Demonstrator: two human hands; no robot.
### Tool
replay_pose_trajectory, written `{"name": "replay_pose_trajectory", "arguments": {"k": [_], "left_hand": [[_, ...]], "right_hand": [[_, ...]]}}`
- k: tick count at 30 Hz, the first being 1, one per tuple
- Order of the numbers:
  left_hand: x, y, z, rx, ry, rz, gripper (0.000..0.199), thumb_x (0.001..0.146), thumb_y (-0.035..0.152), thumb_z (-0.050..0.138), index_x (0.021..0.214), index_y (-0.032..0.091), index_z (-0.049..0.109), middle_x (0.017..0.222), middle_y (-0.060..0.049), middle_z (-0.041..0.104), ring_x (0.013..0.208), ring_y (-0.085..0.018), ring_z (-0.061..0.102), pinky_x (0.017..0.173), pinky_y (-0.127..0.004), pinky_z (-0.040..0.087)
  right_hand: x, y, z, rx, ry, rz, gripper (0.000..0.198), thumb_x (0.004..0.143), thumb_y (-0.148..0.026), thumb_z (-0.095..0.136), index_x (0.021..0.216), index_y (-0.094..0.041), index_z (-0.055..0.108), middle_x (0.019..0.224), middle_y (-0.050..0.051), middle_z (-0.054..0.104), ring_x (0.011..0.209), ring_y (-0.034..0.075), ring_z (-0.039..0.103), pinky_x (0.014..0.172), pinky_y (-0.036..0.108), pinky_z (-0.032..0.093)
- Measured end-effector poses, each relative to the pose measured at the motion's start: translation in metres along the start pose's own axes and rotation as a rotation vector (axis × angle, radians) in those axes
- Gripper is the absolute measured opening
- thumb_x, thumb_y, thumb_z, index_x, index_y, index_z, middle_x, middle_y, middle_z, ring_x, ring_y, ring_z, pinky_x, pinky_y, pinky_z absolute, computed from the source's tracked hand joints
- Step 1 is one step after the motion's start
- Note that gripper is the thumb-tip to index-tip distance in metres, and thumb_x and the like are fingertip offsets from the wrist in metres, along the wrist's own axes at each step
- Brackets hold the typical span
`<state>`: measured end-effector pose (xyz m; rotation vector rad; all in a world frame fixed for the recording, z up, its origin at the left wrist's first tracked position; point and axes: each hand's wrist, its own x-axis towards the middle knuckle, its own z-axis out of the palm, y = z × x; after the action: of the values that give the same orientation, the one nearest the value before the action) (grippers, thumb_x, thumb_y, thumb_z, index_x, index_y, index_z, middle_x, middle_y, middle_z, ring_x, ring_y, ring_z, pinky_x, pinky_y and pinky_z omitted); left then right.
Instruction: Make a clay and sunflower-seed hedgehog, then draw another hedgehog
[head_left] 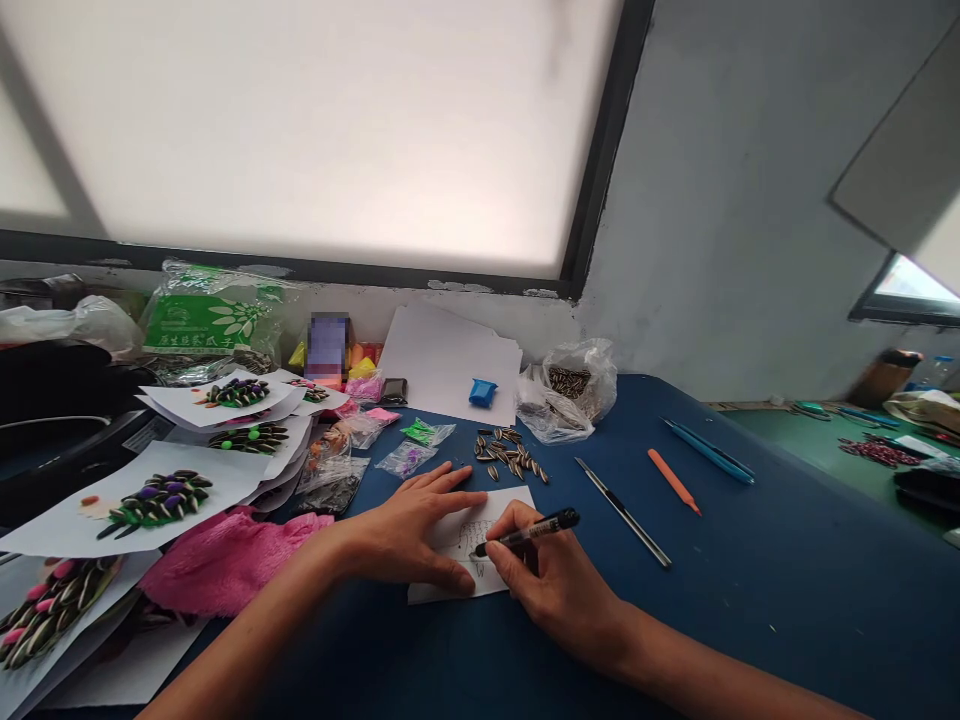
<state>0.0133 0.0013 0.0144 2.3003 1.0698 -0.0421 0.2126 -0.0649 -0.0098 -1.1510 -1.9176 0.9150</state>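
Note:
A small white sheet of paper (450, 590) lies on the blue table, bearing a black line drawing of rows of scallops. Flat across its left part rests my left hand (420, 525), fingers spread. My right hand (551, 565) grips a black marker pen (536, 530), its tip at the drawing. Just beyond the paper is a loose pile of striped sunflower seeds (511, 455). Small plastic packets of green clay (420, 431) and purple clay (409, 458) lie past my left fingertips.
Paper sheets with seed-covered pictures (161, 500) are stacked at left beside a pink cloth (225, 560). A craft knife (622, 512), an orange pen (673, 481) and blue tweezers (709, 451) lie at right. A bag of seeds (568, 385) and blue clay (482, 392) on white paper (442, 350) are behind.

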Motion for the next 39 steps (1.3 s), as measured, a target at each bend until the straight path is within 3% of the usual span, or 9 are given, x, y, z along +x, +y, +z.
{"name": "replay_pose_trajectory", "arguments": {"k": [23,31,39], "left_hand": [[-0.0002,-0.0017,0.0001,-0.010,0.003,0.018,0.091,0.067,0.065,0.068,0.145,0.035,0.033,0.160,-0.002,0.007,0.145,-0.035,-0.003,0.114,-0.057,0.010],[0.0009,-0.0042,0.0007,0.015,0.000,0.034,0.093,0.067,0.068,0.067,0.146,0.036,0.030,0.160,-0.002,0.006,0.145,-0.033,-0.003,0.115,-0.056,0.011],[-0.0007,-0.0007,-0.0006,0.000,-0.010,0.009,0.092,0.067,0.065,0.068,0.146,0.036,0.030,0.160,-0.001,0.006,0.145,-0.033,-0.003,0.115,-0.056,0.011]], "right_hand": [[-0.0007,-0.0001,-0.0005,0.038,-0.015,0.022,0.009,0.090,-0.025,0.050,0.083,-0.020,0.049,0.060,-0.006,0.043,0.051,0.009,0.039,0.048,0.021,0.031],[-0.0005,-0.0011,-0.0010,-0.029,0.113,0.026,0.012,0.089,-0.025,0.050,0.078,-0.019,0.049,0.061,-0.005,0.045,0.053,0.010,0.042,0.049,0.022,0.032],[-0.0006,0.0010,-0.0011,-0.038,0.068,0.012,0.011,0.090,-0.025,0.049,0.082,-0.019,0.052,0.064,-0.004,0.048,0.054,0.010,0.043,0.050,0.023,0.033]]}}
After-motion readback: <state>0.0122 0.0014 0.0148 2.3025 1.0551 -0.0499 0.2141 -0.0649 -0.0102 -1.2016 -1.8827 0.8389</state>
